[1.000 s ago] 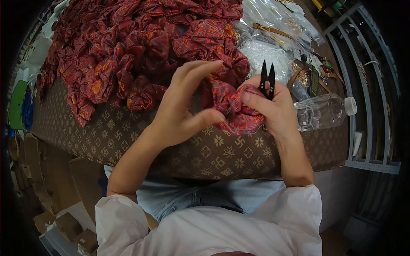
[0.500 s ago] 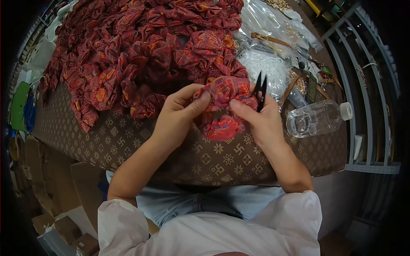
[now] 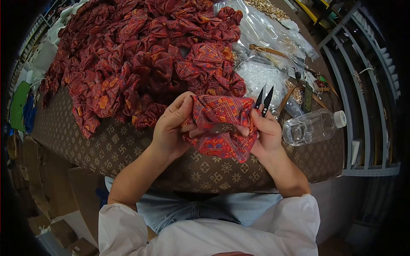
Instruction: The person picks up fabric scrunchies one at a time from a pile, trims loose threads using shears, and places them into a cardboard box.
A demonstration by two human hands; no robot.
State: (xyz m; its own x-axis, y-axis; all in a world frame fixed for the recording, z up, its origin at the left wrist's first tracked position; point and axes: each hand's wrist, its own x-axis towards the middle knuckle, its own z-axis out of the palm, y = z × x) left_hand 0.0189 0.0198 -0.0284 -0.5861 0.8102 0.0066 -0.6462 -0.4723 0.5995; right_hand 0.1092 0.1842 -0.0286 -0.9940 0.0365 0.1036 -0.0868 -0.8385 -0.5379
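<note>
A red patterned fabric loop [image 3: 222, 109] is stretched between my two hands, with a gap in its middle showing the brown cloth below. My left hand [image 3: 173, 123] grips its left side, thumb on top and fingers inside the loop. On the right side my right hand [image 3: 267, 130] holds the fabric, and black-bladed snips [image 3: 264, 102] stick up from the same hand, blades apart and pointing away from me. Just beyond the loop lies a large heap of similar red gathered fabric pieces [image 3: 106, 77].
A clear plastic bottle [image 3: 309, 127] lies on its side at the right of the patterned tablecloth [image 3: 128, 147]. Clear plastic bags [image 3: 260, 72] and a tan strap [image 3: 269, 51] are behind it. Metal racking [image 3: 358, 94] stands at the far right, cardboard [image 3: 55, 183] at lower left.
The fabric loop has been spread wider and flatter, and it hangs closer to me. My left hand has moved slightly left and down. The snips now point more upright.
</note>
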